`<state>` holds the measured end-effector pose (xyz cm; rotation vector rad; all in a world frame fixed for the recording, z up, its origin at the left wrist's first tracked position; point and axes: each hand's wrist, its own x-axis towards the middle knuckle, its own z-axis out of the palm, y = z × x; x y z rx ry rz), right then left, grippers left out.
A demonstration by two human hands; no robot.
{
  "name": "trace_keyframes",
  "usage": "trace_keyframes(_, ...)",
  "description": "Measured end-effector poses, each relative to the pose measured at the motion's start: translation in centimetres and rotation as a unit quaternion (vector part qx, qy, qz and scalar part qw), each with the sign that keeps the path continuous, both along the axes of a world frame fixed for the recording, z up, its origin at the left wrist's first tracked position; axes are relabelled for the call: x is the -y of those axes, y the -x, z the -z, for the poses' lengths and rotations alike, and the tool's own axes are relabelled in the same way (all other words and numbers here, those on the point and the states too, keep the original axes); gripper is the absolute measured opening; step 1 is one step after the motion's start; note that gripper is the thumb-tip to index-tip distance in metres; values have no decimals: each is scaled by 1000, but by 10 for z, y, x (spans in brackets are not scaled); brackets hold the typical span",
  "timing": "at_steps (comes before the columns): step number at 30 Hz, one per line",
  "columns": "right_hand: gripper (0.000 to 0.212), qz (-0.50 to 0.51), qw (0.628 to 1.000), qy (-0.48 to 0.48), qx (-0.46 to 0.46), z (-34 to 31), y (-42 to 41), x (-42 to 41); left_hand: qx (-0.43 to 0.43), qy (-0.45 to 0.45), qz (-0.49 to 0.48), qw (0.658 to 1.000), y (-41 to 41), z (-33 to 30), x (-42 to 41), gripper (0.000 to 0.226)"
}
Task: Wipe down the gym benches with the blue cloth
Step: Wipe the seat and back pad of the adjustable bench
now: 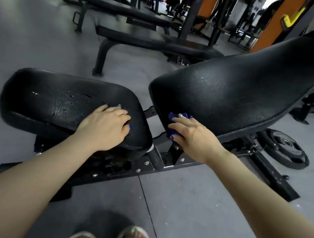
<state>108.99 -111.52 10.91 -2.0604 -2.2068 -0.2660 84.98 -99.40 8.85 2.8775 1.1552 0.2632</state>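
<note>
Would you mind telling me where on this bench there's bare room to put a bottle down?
The seat pad is bare left of the left hand. The backrest is bare above the right hand and cloth, though it slopes. The gap between the pads is crowded.

There is one view only, from a wide-angle camera on the person's head, tilted forward and steeply down. It sits close above the black bench seat pad (70,105) at centre frame, both forearms reaching in from the lower corners, feet at the bottom edge, farther gym frames blurred along the top.
</note>
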Motion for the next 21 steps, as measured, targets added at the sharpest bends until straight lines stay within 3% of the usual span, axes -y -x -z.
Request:
trace_keyframes(10, 35, 76, 993, -66, -68, -15, -17, 36, 17, 60, 62, 996, 12, -9, -8, 43)
trace_keyframes(12, 35, 88, 990, -87, -69, -10, -18, 40, 50, 44, 88, 994, 22, -13, -11, 41)
trace_keyframes(16, 34, 128, 982, -118, -76, -13, -12, 46, 27, -8, 101, 995, 59, -23, -26, 40)
trace_keyframes(21, 31, 138, 965, -153, -164, -25, 26, 25, -1, 4, 68, 998, 88, -35, -44, 43)
